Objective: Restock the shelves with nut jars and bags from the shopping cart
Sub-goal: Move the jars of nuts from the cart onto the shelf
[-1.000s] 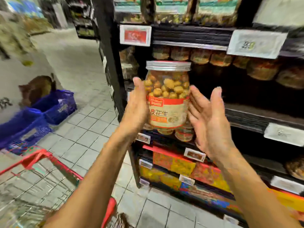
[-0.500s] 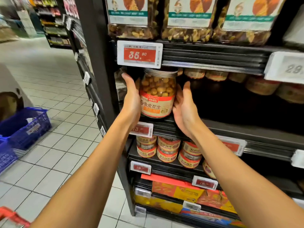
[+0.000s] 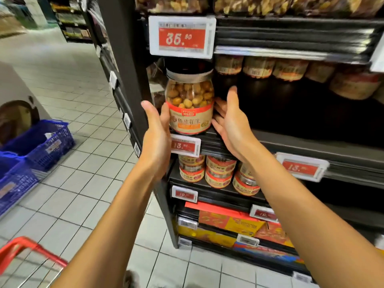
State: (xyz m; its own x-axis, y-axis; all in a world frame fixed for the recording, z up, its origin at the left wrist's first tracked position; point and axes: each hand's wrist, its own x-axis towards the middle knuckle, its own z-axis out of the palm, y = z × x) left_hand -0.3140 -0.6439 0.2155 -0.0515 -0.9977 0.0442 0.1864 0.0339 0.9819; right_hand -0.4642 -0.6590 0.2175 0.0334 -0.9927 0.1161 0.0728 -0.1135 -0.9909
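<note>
A clear nut jar (image 3: 190, 104) with a grey lid and a red-and-cream label stands upright at the left end of the dark middle shelf (image 3: 301, 142). My left hand (image 3: 155, 138) lies flat against its left side, thumb pointing up. On the jar's right side, my right hand (image 3: 230, 125) touches the lower part with straight fingers, its palm turned toward the jar. The red rim of the shopping cart (image 3: 31, 248) shows at the bottom left; its contents are out of view.
More jars (image 3: 291, 69) line the back of the same shelf, with dark room in front of them. Small round tins (image 3: 220, 171) fill the shelf below and nut bags (image 3: 249, 5) the one above. Blue baskets (image 3: 41, 142) stand on the tiled aisle at left.
The jar went from mid-air between my palms onto the left end of the middle shelf. My hands have since loosened and lie flatter beside it.
</note>
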